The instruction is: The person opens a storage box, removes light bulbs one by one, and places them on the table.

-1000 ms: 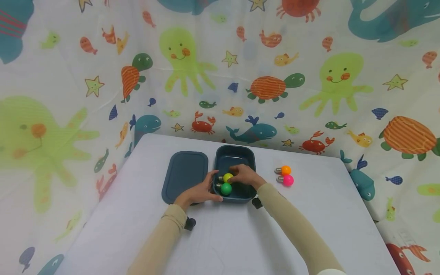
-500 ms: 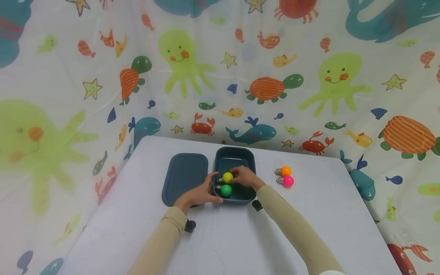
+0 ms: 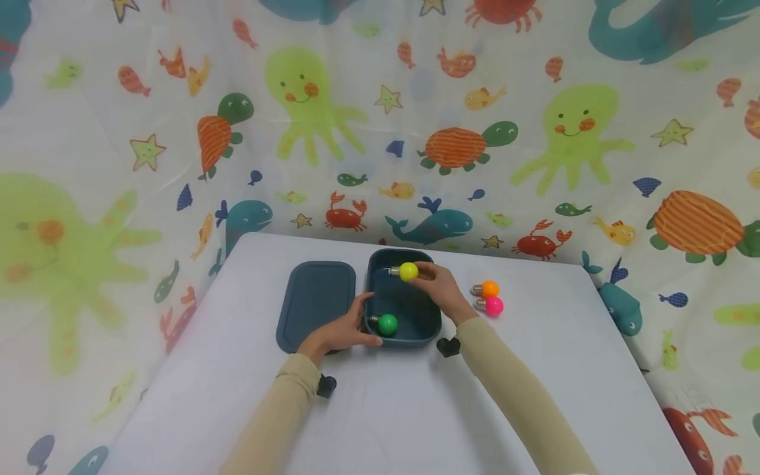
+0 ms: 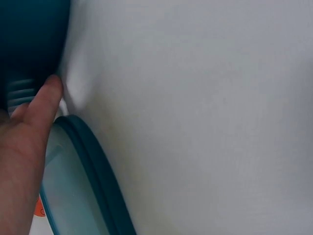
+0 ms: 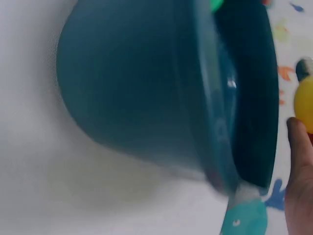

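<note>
My right hand (image 3: pixel 442 290) pinches a yellow light bulb (image 3: pixel 408 271) by its globe, metal base pointing left, above the far part of a dark blue box (image 3: pixel 410 342). In the right wrist view, the yellow bulb (image 5: pixel 304 103) and fingertips show at the right edge, beyond the box (image 5: pixel 127 88). A green light bulb (image 3: pixel 388 324) lies inside the box, near its front left corner. My left hand (image 3: pixel 341 332) rests at that corner, thumb along the front and fingers at the left side. The left wrist view shows a digit touching the box wall (image 4: pixel 32 34).
The box's flat lid (image 3: pixel 317 303) lies on the white table (image 3: pixel 380 409) just left of the box, partly under my left hand. To the right lie an orange bulb (image 3: pixel 489 289) and a pink bulb (image 3: pixel 493 306). A patterned curtain (image 3: pixel 356 132) stands behind the table.
My right hand has lifted the yellow bulb from beside the green one, up and toward the far side of the box. My left hand stays at the box corner.
</note>
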The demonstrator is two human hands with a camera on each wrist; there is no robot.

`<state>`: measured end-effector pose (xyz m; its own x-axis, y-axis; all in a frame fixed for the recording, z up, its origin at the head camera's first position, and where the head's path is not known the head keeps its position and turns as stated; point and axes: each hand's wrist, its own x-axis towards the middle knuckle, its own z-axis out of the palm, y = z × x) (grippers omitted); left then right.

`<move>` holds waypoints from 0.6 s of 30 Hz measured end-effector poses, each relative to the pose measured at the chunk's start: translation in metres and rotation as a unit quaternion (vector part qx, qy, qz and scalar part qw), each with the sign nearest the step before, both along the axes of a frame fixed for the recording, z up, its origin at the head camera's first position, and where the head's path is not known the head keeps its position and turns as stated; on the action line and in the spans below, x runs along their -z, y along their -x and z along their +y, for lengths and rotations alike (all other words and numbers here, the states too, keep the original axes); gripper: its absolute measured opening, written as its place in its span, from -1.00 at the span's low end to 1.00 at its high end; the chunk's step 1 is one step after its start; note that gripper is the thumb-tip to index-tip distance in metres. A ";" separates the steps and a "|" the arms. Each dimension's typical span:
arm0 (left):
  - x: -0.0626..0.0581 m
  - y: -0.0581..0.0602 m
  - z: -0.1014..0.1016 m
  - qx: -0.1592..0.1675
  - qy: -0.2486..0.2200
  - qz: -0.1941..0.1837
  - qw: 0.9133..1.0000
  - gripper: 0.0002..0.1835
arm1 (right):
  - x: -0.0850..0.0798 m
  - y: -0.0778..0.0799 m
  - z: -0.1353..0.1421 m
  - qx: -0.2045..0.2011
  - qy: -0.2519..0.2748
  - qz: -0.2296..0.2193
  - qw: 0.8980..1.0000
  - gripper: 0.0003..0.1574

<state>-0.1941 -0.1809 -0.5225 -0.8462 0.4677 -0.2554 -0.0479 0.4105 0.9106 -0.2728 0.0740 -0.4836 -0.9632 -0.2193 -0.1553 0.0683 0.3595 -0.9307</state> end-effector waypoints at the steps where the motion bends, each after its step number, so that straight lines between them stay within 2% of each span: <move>1: 0.000 0.001 -0.001 -0.001 -0.003 0.000 1.000 0.16 | -0.001 0.000 0.004 0.015 0.020 -0.004 1.000 -0.28; 4: -0.001 0.003 -0.003 -0.004 -0.010 -0.001 1.000 0.17 | -0.002 -0.002 0.014 0.052 0.057 -0.002 0.997 -0.27; 11: 0.003 0.009 -0.006 0.004 -0.015 -0.004 1.000 0.18 | 0.004 -0.004 0.032 0.117 0.090 0.008 0.989 -0.29; 18: 0.003 0.013 -0.008 0.007 -0.018 -0.008 1.000 0.18 | 0.010 -0.006 0.043 0.144 0.127 0.012 0.981 -0.26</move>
